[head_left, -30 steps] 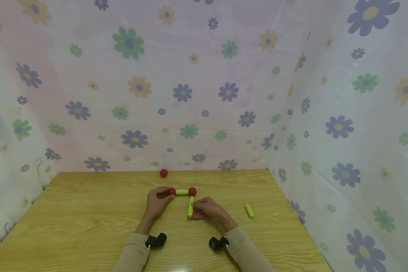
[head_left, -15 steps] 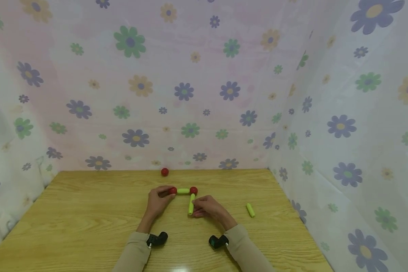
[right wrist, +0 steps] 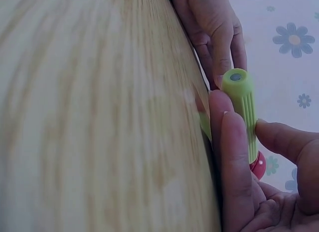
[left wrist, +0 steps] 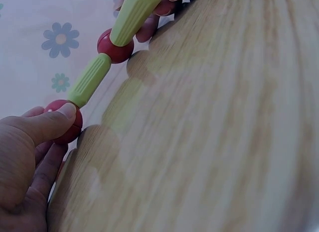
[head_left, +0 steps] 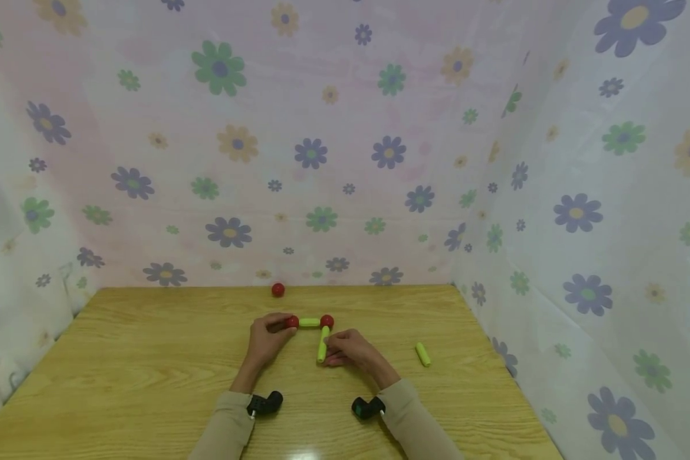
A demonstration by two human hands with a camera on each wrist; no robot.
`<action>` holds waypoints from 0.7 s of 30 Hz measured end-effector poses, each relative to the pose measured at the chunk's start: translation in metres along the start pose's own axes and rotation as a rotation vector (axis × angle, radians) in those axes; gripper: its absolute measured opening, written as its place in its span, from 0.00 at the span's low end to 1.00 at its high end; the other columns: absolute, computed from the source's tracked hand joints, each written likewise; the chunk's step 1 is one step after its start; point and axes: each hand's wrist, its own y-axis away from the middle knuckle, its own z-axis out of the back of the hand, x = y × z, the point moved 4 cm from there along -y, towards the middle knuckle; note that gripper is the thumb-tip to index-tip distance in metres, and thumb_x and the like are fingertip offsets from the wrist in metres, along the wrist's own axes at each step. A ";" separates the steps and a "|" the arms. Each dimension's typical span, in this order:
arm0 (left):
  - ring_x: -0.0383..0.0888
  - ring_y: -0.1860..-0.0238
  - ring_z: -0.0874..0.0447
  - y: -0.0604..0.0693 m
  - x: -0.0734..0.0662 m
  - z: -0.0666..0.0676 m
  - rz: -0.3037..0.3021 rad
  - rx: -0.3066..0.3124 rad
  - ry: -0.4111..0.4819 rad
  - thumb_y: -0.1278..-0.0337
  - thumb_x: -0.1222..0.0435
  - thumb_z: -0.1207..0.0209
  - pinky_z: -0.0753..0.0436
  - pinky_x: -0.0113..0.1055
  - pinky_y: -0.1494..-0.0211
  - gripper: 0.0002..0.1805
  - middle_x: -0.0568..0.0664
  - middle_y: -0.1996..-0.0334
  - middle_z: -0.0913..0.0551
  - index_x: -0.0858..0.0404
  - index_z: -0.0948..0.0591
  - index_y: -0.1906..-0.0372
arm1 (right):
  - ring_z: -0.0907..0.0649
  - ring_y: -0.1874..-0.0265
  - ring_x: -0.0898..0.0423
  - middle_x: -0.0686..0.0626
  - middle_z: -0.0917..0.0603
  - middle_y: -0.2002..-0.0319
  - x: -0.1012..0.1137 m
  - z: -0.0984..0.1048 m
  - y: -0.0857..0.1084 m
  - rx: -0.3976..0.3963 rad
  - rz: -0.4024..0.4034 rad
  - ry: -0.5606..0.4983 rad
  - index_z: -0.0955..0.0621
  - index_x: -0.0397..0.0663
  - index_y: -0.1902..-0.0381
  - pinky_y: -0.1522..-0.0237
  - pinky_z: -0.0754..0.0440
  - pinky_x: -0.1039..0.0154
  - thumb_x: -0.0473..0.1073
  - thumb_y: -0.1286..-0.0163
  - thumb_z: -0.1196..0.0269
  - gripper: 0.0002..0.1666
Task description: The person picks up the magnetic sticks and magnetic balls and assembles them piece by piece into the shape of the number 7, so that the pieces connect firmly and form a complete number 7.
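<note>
My left hand (head_left: 266,342) pinches a red ball (left wrist: 75,127) between thumb and fingers, low over the table. A short green rod (head_left: 309,322) runs from that ball to a second red ball (head_left: 327,321). My right hand (head_left: 353,352) pinches another green rod (head_left: 323,345) between thumb and fingers. The far end of this rod meets the second ball, so the two rods form a corner. In the right wrist view its near end (right wrist: 235,76) shows a grey round centre.
A loose green rod (head_left: 422,354) lies to the right on the wooden table (head_left: 149,370). A loose red ball (head_left: 278,290) rests at the table's back edge. Flowered curtains (head_left: 345,128) stand behind and beside the table.
The rod in my right hand has moved forward, from a small gap to contact with the second red ball. My left hand keeps its hold on the first ball.
</note>
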 end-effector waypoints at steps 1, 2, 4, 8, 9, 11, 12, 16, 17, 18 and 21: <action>0.72 0.48 0.17 0.000 0.000 0.000 -0.004 -0.001 -0.002 0.45 0.81 0.32 0.14 0.52 0.45 0.18 0.75 0.49 0.18 0.82 0.17 0.48 | 0.11 0.71 0.58 0.46 0.13 0.68 0.000 0.000 0.000 -0.003 0.002 0.000 0.19 0.26 0.45 0.66 0.11 0.68 0.45 0.21 0.42 0.23; 0.72 0.49 0.16 0.000 0.000 0.000 -0.006 -0.003 -0.002 0.46 0.81 0.32 0.14 0.54 0.46 0.18 0.75 0.50 0.18 0.82 0.17 0.49 | 0.11 0.71 0.58 0.46 0.13 0.69 0.001 0.000 0.000 -0.007 0.003 -0.002 0.19 0.26 0.45 0.66 0.12 0.68 0.45 0.21 0.42 0.23; 0.72 0.49 0.16 -0.001 0.000 0.000 -0.011 -0.005 0.001 0.47 0.81 0.32 0.15 0.57 0.46 0.18 0.75 0.50 0.17 0.81 0.17 0.49 | 0.12 0.72 0.59 0.46 0.14 0.69 0.001 0.000 0.001 -0.011 0.002 -0.007 0.19 0.26 0.45 0.66 0.12 0.68 0.45 0.22 0.41 0.23; 0.73 0.50 0.16 -0.002 0.000 0.001 -0.017 -0.005 0.006 0.48 0.81 0.31 0.16 0.60 0.46 0.18 0.76 0.51 0.17 0.82 0.17 0.50 | 0.12 0.73 0.59 0.47 0.14 0.69 0.000 0.000 0.002 -0.018 -0.002 -0.024 0.18 0.27 0.47 0.66 0.11 0.68 0.45 0.22 0.40 0.22; 0.73 0.50 0.16 -0.002 0.000 0.001 -0.019 -0.003 0.007 0.48 0.81 0.31 0.17 0.61 0.46 0.18 0.76 0.51 0.17 0.82 0.17 0.50 | 0.12 0.73 0.59 0.47 0.14 0.69 0.000 0.000 0.002 -0.020 -0.003 -0.028 0.18 0.27 0.47 0.66 0.11 0.68 0.45 0.22 0.40 0.22; 0.73 0.50 0.17 -0.002 0.001 0.001 -0.017 -0.001 0.015 0.48 0.81 0.31 0.17 0.61 0.45 0.18 0.76 0.51 0.17 0.82 0.17 0.50 | 0.12 0.72 0.58 0.46 0.13 0.69 0.000 -0.001 0.003 -0.026 -0.006 -0.037 0.17 0.28 0.48 0.65 0.11 0.68 0.45 0.23 0.39 0.22; 0.73 0.50 0.17 -0.002 0.001 0.001 -0.017 -0.001 0.017 0.48 0.81 0.31 0.17 0.61 0.45 0.18 0.76 0.51 0.17 0.82 0.17 0.50 | 0.11 0.72 0.58 0.46 0.13 0.69 0.000 -0.001 0.003 -0.029 -0.005 -0.038 0.17 0.28 0.48 0.65 0.11 0.67 0.45 0.23 0.39 0.22; 0.73 0.50 0.17 -0.001 0.001 0.000 -0.020 0.004 0.019 0.48 0.81 0.31 0.16 0.59 0.45 0.18 0.76 0.51 0.17 0.83 0.17 0.50 | 0.11 0.72 0.58 0.45 0.13 0.69 0.000 -0.001 0.004 -0.031 -0.005 -0.041 0.17 0.27 0.48 0.65 0.11 0.67 0.45 0.22 0.40 0.22; 0.73 0.50 0.17 -0.001 0.000 0.000 -0.020 0.005 0.019 0.48 0.81 0.31 0.16 0.59 0.45 0.18 0.76 0.51 0.17 0.83 0.17 0.50 | 0.11 0.72 0.58 0.45 0.13 0.69 -0.001 -0.001 0.004 -0.031 -0.004 -0.042 0.18 0.27 0.48 0.65 0.11 0.67 0.45 0.22 0.40 0.21; 0.73 0.50 0.17 -0.001 -0.001 0.000 -0.020 0.006 0.018 0.47 0.81 0.31 0.15 0.58 0.46 0.18 0.76 0.51 0.17 0.82 0.17 0.50 | 0.11 0.72 0.58 0.45 0.13 0.68 -0.001 -0.001 0.004 -0.031 0.000 -0.039 0.18 0.27 0.48 0.65 0.11 0.67 0.45 0.22 0.40 0.21; 0.73 0.50 0.17 0.000 -0.001 0.000 -0.023 0.010 0.017 0.47 0.81 0.31 0.14 0.54 0.46 0.18 0.76 0.51 0.17 0.82 0.18 0.49 | 0.11 0.72 0.58 0.45 0.13 0.68 0.000 0.000 0.005 -0.035 0.001 -0.038 0.17 0.27 0.50 0.65 0.11 0.67 0.45 0.22 0.40 0.21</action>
